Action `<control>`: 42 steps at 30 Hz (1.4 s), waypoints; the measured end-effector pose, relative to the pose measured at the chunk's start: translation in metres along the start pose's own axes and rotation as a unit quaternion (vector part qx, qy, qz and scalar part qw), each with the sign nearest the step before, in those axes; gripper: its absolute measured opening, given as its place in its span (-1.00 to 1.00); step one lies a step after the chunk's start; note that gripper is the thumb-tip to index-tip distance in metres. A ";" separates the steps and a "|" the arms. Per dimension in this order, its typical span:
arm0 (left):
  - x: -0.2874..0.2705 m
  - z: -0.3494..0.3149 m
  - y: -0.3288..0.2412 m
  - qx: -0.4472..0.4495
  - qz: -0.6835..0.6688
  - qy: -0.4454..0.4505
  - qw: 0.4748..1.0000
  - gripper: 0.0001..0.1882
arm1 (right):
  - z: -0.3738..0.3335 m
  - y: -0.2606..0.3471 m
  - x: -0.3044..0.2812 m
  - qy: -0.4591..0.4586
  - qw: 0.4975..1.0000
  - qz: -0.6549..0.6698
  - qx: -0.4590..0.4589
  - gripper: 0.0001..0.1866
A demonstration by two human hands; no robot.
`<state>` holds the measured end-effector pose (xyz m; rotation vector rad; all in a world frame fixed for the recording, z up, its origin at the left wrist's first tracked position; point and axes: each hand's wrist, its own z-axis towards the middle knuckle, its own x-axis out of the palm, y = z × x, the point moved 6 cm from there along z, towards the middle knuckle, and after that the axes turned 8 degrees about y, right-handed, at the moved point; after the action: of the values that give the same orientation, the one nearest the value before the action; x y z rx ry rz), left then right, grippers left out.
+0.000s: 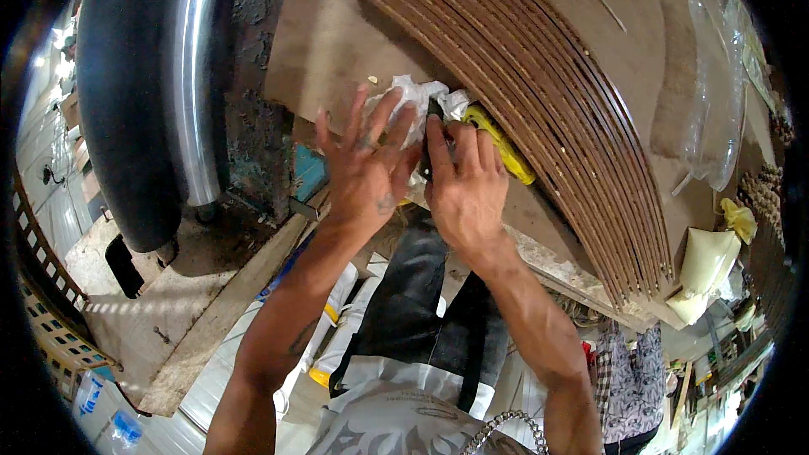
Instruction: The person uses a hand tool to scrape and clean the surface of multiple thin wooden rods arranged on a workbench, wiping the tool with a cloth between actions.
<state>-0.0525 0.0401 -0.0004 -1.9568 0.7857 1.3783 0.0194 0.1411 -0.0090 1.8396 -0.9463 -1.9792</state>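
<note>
Tool [499, 143], yellow-black, is sitting in the right hand [466, 190], fingers closed around it, against the near edge of the slat stack [539, 76]. Left hand [366, 164] is pressing a white rag [419, 97] just beside, fingers spread. Bare board [329, 50] is lying open leftward.

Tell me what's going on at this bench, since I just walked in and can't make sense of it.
A person is working with both hands at the edge of a stack of curved wooden strips. The left hand, fingers spread, presses on a crumpled white rag or plastic. The right hand grips a yellow-and-black tool, held against the strips; which tool it is I cannot tell. The strips lie on brown board covering the bench.
</note>
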 end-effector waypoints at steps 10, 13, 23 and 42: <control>0.004 0.009 -0.018 0.014 0.078 0.138 0.987 -0.32 | -0.002 0.022 -0.009 0.121 0.984 -0.123 -0.053 -0.80; 0.011 0.008 -0.017 0.019 0.070 0.112 0.991 -0.40 | -0.017 0.024 -0.010 0.143 0.981 -0.121 -0.048 -0.84; 0.012 0.013 -0.020 0.012 0.102 0.144 0.984 -0.48 | -0.044 0.006 -0.030 0.182 0.982 -0.056 -0.005 -0.63; -0.050 -0.003 -0.015 -0.140 -0.545 -0.010 0.826 -0.71 | -0.128 -0.054 -0.071 -0.071 0.441 0.805 0.392 -0.86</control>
<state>-0.0533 0.0538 0.0504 -2.0165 -0.5830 0.7778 0.1653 0.1901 0.0159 0.0599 -2.4325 -0.2776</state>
